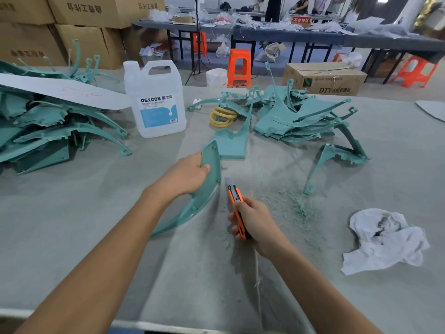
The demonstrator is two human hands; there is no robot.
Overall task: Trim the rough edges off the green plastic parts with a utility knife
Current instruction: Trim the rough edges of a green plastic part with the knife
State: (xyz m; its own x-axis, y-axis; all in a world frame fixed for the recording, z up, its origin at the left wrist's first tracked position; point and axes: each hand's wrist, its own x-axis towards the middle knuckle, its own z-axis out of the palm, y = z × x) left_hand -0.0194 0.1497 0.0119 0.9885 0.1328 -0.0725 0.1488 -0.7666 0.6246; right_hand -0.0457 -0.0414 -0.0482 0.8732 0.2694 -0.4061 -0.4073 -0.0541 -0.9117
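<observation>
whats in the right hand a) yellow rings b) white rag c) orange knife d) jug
c: the right hand curls round the orange knife with its blade out, while the left hand holds a green part.

The white plastic jug (154, 97) has a label with the brand "DEXCON" in dark letters. The cardboard box (325, 79) on the floor shows "DTY" and then Chinese characters. A red sign (301, 20) on the far table has Chinese characters, too small to read surely.
</observation>
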